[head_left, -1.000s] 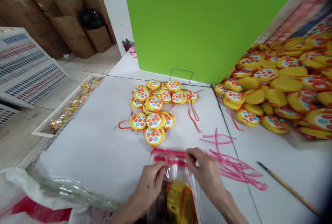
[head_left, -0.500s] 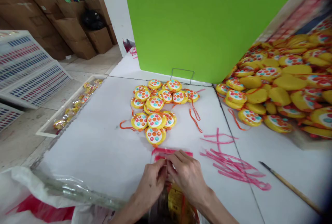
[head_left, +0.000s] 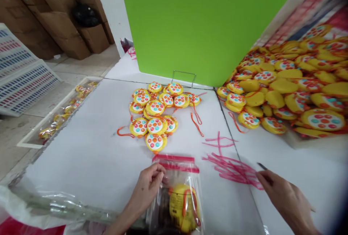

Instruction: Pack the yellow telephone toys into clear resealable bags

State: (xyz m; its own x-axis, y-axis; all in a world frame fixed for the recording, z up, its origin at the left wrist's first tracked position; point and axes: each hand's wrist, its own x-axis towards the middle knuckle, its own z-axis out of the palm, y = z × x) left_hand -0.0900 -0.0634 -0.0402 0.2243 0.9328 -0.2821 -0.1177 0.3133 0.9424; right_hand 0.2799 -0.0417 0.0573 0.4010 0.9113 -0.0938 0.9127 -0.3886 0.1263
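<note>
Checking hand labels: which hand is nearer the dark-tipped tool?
Right. The right hand covers most of the dark-tipped tool; the left hand is well to the tool's left, at the upper left edge of the clear bag.

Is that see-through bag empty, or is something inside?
Not empty: through the clear front of the bag you see a yellow toy with an orange cord.

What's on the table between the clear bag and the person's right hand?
The head view shows pink scribbles and a dark line on the white tabletop between the clear bag and right hand.
</note>
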